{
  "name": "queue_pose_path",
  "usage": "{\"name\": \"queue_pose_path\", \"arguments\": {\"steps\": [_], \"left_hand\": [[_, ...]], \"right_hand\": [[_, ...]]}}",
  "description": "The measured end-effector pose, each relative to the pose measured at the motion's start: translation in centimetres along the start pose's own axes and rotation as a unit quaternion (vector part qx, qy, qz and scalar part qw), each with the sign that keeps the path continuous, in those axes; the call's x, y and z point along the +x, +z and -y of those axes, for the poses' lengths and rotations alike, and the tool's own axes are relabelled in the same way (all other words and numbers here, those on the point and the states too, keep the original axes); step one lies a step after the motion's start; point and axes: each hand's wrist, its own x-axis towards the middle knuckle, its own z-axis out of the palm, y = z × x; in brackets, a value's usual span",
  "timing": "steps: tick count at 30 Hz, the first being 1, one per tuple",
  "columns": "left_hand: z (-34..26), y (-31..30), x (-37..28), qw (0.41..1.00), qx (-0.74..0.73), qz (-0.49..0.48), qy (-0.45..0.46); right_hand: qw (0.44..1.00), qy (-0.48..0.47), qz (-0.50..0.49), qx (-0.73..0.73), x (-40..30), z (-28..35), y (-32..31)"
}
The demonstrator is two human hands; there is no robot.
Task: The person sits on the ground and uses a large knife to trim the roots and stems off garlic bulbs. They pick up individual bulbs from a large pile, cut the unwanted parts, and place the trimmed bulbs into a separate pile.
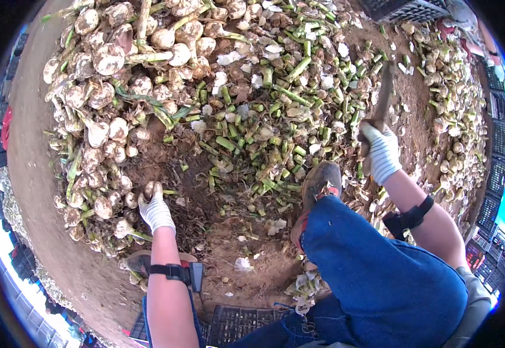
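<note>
My left hand (154, 211), in a white knitted glove, reaches to the edge of a heap of garlic (104, 93) with soil-stained bulbs and stalks. Its fingers close around a small garlic bulb (149, 189), partly covered by the glove; a short green stalk shows just right of the thumb. Out to the right, my right hand (382, 152) wears a striped white glove. It grips the handle of a knife with a long, slightly curved, dark blade (384, 93), which points away from me. Cut green stalk pieces (257, 126) and papery skins litter the soil between both hands.
Beneath me is a black plastic crate (244, 324). My shoe (321, 182) rests among the trimmings. Another garlic row (457, 117) runs along the right, with black crates (498, 174) beyond it. Far right, a person (463, 17) is near another crate (409, 11). Bare soil (39, 182) lies left.
</note>
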Motion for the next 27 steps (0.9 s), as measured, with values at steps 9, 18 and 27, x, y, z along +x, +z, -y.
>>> {"name": "queue_pose_path", "arguments": {"steps": [9,18,27], "left_hand": [[-8.5,-0.2,-15.0,0.758,-0.451,0.470,0.037],[-10.4,-0.4,-20.7,0.844,-0.197,0.487,0.113],[-12.5,-0.2,-21.9,0.849,-0.084,0.459,0.248]], "right_hand": [[0.977,-0.079,0.150,-0.129,-1.9,2.4,3.6],[0.972,-0.091,0.184,-0.119,-4.3,1.7,5.3],[0.974,-0.088,0.167,-0.125,-4.2,2.2,5.0]]}}
